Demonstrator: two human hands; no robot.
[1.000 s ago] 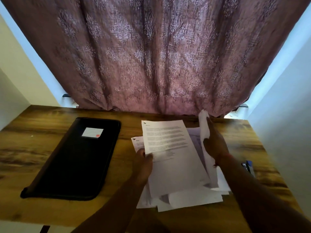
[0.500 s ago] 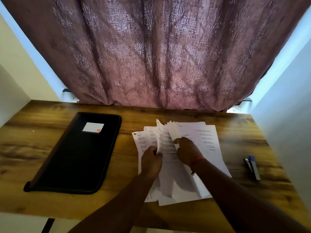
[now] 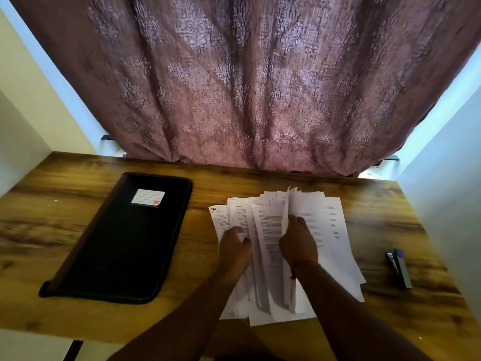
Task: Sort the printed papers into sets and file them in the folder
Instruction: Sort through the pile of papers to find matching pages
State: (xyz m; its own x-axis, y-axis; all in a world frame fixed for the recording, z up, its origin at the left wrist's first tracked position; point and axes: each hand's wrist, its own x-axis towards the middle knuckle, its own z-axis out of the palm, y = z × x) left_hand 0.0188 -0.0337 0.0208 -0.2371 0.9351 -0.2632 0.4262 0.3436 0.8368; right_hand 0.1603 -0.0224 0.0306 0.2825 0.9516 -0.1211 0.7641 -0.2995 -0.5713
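A home desk corner: wooden table (image 3: 78, 230) under a patterned curtain (image 3: 247, 87), between plain walls (image 3: 23, 105).

On the wooden table (image 3: 377, 204) lie 1 black folder (image 3: 122, 241) and 1 stapler (image 3: 399, 268). The fanned printed papers (image 3: 330, 230) overlap too much to count. 2 hands: left hand (image 3: 234, 247), right hand (image 3: 299, 242).

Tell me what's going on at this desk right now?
A person is leafing through a loose, fanned-out pile of printed papers on a wooden desk. The left hand pinches sheets on the pile's left side, and the right hand lifts the edge of others in the middle. A black folder lies shut to the left, with nothing filed yet. A stapler sits untouched on the right.
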